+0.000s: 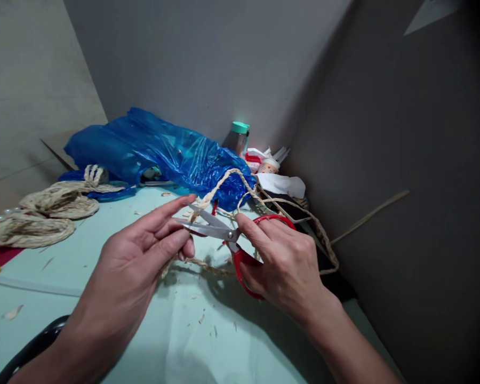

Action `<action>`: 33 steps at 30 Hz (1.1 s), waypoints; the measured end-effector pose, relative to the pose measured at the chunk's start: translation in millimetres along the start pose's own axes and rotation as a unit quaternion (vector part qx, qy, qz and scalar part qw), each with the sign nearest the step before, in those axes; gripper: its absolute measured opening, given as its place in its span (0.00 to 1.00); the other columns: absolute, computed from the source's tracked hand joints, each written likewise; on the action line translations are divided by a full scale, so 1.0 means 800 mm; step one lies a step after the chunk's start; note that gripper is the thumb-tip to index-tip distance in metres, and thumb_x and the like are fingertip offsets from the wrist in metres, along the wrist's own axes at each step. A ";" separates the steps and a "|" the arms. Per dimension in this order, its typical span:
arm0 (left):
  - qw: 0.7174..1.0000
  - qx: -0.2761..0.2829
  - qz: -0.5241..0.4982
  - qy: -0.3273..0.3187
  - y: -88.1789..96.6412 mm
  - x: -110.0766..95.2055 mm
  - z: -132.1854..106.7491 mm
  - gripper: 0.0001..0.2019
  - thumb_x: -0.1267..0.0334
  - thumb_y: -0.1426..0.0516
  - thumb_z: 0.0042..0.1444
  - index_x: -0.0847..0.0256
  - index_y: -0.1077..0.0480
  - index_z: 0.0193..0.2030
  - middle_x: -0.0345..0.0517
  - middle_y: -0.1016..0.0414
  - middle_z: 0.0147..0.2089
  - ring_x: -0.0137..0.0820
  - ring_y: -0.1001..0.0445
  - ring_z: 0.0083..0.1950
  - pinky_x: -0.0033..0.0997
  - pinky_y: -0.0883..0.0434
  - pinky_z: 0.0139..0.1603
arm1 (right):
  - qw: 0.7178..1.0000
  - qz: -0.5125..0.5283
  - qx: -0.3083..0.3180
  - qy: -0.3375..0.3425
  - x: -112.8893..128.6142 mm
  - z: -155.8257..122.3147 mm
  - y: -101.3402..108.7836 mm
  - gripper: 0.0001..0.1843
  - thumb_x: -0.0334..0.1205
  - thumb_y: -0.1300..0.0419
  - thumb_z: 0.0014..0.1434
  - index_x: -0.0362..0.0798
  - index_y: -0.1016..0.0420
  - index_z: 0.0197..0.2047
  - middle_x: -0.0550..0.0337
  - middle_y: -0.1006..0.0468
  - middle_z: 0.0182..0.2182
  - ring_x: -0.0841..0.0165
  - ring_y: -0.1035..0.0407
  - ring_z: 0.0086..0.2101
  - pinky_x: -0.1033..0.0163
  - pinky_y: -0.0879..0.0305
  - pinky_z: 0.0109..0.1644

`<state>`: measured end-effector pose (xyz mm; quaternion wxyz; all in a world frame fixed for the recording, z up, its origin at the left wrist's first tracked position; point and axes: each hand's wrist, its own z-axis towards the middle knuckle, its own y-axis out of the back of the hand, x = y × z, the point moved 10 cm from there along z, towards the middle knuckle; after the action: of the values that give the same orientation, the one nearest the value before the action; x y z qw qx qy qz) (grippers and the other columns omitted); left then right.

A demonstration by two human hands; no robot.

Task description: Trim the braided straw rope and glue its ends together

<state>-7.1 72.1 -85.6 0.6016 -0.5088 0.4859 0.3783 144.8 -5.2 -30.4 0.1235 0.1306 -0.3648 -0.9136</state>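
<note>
My right hand (282,253) grips red-handled scissors (214,228), whose blades are parted and point left. A braided straw cord (220,184) runs between or just beside the blades; I cannot tell exactly which. My left hand (144,250) has its fingers closed round the cord near the blade tips. From there the cord arches up over the blue plastic, and further lengths trail to the right and below the scissors.
A crumpled blue plastic bag (164,146) lies at the back. Behind it stand a bottle with a green lid (240,128) and a paper cup (269,165). Bundled straw cord (44,210) lies at left on the pale green tabletop (200,346). A grey partition (404,133) rises at right.
</note>
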 end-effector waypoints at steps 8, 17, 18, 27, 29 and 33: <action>0.999 -0.013 0.020 0.031 0.001 0.002 0.000 0.15 0.60 0.29 0.45 0.58 0.18 0.42 0.40 0.18 0.31 0.29 0.25 0.31 0.24 0.27 0.34 | 1.000 0.016 0.014 -0.009 -0.002 -0.005 -0.009 0.19 0.33 0.43 0.58 0.43 0.22 0.52 0.60 0.25 0.27 0.66 0.35 0.26 0.61 0.44 0.31; 0.998 -0.051 0.038 0.007 0.009 0.000 0.001 0.10 0.61 0.29 0.46 0.57 0.18 0.38 0.36 0.18 0.31 0.28 0.23 0.34 0.20 0.27 0.36 | 1.000 -0.022 -0.013 -0.003 0.002 -0.003 -0.001 0.14 0.30 0.45 0.64 0.43 0.21 0.49 0.62 0.26 0.24 0.68 0.37 0.24 0.62 0.47 0.31; 0.998 -0.051 0.039 0.009 0.009 0.001 0.001 0.10 0.61 0.30 0.47 0.56 0.18 0.38 0.36 0.18 0.32 0.28 0.22 0.35 0.21 0.26 0.37 | 1.000 -0.026 -0.015 -0.005 0.002 -0.002 0.000 0.14 0.29 0.45 0.63 0.44 0.21 0.48 0.62 0.26 0.24 0.68 0.36 0.24 0.62 0.47 0.31; 0.998 -0.034 0.060 -0.007 0.008 0.000 0.001 0.09 0.61 0.30 0.48 0.56 0.18 0.37 0.36 0.18 0.31 0.26 0.25 0.31 0.19 0.28 0.34 | 0.999 -0.027 -0.010 -0.018 -0.003 -0.003 -0.005 0.15 0.29 0.45 0.61 0.45 0.21 0.47 0.64 0.25 0.22 0.70 0.36 0.22 0.61 0.51 0.28; 0.997 -0.038 0.061 -0.006 0.010 0.000 0.002 0.09 0.61 0.30 0.47 0.55 0.18 0.36 0.36 0.17 0.31 0.26 0.25 0.31 0.20 0.28 0.34 | 1.000 -0.022 -0.006 -0.019 -0.003 -0.005 -0.007 0.16 0.29 0.45 0.61 0.45 0.22 0.49 0.63 0.25 0.22 0.70 0.36 0.22 0.61 0.51 0.28; 0.998 -0.033 0.053 -0.003 0.007 -0.002 0.004 0.09 0.63 0.30 0.45 0.56 0.18 0.35 0.38 0.18 0.28 0.28 0.26 0.30 0.21 0.29 0.32 | 1.000 0.014 0.012 -0.021 -0.005 -0.008 -0.015 0.16 0.28 0.46 0.58 0.44 0.24 0.48 0.62 0.22 0.24 0.69 0.35 0.22 0.62 0.51 0.28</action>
<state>-12.0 76.6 -85.6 0.5651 -0.5008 0.4980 0.4265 149.2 0.3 -42.5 0.1271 0.1080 -0.3801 -0.9098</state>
